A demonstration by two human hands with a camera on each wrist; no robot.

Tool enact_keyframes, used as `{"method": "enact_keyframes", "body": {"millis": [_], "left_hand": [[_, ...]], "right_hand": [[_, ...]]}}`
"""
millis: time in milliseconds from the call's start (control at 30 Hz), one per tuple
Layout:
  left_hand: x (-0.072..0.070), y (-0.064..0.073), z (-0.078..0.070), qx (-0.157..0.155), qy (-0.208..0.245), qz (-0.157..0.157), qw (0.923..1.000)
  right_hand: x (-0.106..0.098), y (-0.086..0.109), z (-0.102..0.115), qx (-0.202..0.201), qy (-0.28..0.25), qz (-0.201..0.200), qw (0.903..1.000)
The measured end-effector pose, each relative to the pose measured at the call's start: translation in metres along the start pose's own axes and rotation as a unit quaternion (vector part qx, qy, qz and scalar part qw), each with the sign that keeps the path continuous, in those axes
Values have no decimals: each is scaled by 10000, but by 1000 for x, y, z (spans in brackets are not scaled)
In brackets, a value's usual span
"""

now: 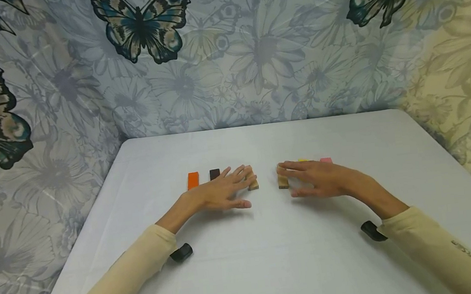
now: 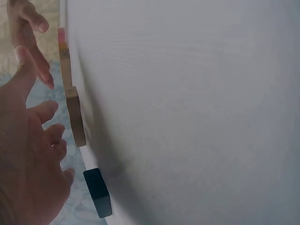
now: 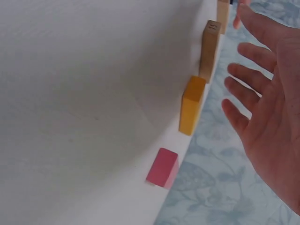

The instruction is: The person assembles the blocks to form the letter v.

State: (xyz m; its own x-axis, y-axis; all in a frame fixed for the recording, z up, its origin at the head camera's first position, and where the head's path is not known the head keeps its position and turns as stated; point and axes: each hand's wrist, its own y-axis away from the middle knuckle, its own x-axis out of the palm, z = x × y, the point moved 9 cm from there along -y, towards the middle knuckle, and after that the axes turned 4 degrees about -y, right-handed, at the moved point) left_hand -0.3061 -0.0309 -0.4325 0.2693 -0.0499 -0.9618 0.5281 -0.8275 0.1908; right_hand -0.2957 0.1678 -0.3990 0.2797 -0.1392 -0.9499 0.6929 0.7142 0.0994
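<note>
Both hands hover over a row of small blocks, palms down and fingers spread. Under the fingers of my left hand (image 1: 223, 190) lies a wooden block (image 1: 253, 183), partly covered, with a black block (image 1: 214, 173) (image 2: 97, 193) and an orange block (image 1: 193, 180) farther left. My right hand (image 1: 324, 177) is over a second wooden block (image 1: 282, 183), marked with small print on its end in the right wrist view. Right of that lie a yellow block (image 3: 191, 105) and a pink block (image 3: 162, 168), mostly hidden by the hand in the head view. Neither hand grips anything.
The blocks lie on a white table (image 1: 275, 268) with rounded far corners. A curtain (image 1: 262, 76) printed with butterflies and flowers hangs behind it and along the sides. A black device (image 1: 182, 253) juts from under the left sleeve, and another black device (image 1: 373, 231) from the right.
</note>
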Motion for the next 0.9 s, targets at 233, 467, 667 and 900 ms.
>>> {"method": "enact_keyframes", "body": {"millis": [233, 467, 667, 900], "left_hand": [[5, -2, 1, -51, -5, 311, 9995], [5, -2, 0, -232, -20, 490, 9985], [4, -4, -5, -322, -71, 512, 9981], [5, -7, -13, -463, -55, 460, 9979]], "right_hand": [[7, 0, 3, -313, 214, -56, 9993], [10, -2, 8, -646, 576, -16, 9962], [9, -3, 10, -679, 752, -120, 9948], [10, -7, 14, -528, 712, -39, 9961]]}}
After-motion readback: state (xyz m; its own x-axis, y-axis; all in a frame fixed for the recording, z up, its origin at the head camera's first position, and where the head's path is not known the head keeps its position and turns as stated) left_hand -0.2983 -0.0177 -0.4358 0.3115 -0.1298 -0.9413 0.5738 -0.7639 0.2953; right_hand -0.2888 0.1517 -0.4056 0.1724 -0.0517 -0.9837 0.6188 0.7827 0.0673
